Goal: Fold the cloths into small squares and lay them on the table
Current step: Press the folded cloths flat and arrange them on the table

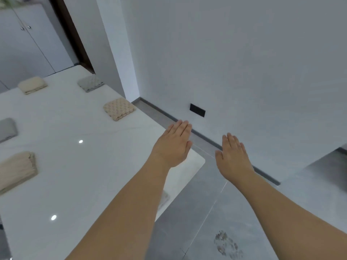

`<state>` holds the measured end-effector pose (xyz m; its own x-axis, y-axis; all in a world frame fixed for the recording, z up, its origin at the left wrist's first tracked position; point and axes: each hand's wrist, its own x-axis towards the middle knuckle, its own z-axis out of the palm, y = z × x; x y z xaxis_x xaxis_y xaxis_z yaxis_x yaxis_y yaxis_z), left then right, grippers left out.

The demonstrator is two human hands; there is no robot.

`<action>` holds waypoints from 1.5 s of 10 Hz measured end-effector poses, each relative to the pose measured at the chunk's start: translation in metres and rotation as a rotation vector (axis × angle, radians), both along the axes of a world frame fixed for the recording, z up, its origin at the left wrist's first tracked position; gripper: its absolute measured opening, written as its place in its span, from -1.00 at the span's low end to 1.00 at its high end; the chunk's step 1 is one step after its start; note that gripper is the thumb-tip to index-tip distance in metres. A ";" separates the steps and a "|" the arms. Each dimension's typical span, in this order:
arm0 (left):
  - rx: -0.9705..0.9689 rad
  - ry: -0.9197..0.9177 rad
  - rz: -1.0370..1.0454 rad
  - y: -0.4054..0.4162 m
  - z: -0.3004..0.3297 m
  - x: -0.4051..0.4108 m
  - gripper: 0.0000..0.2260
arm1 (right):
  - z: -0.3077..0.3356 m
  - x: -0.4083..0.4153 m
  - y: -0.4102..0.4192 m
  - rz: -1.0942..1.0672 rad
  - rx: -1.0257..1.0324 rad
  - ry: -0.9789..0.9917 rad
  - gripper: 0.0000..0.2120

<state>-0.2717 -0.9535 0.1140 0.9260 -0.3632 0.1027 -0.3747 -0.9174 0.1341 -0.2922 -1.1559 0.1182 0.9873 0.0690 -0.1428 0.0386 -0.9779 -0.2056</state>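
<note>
Both hands hold nothing and hover palm down with fingers straight and close together: the left hand (173,145) above the near corner of the white surface (90,166), the right hand (233,158) beside it, out over the grey floor (197,231). That flat, empty pose reads as a pause between cloths or a finish, not a fold in progress. The folded cloths sit well apart from one another, probably so each square stays separate. A beige waffle cloth (119,109) lies just beyond and left of the left hand, a grey waffle cloth (90,83) farther beyond it, a cream cloth (32,85) far left, with a grey cloth (7,129) and a ribbed beige cloth (16,170) at the frame's left edge. No unfolded cloth shows, so the task looks largely done.
</note>
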 end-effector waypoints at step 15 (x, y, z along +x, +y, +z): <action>0.136 -0.197 0.140 -0.207 0.137 0.512 -0.47 | 0.140 0.517 -0.204 0.180 0.010 -0.144 -0.45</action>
<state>0.2400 -1.1607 0.2513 0.9352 -0.2554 0.2454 -0.2492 -0.9668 -0.0565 0.2245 -1.3595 0.2579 0.9691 0.2466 0.0004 0.2419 -0.9505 -0.1952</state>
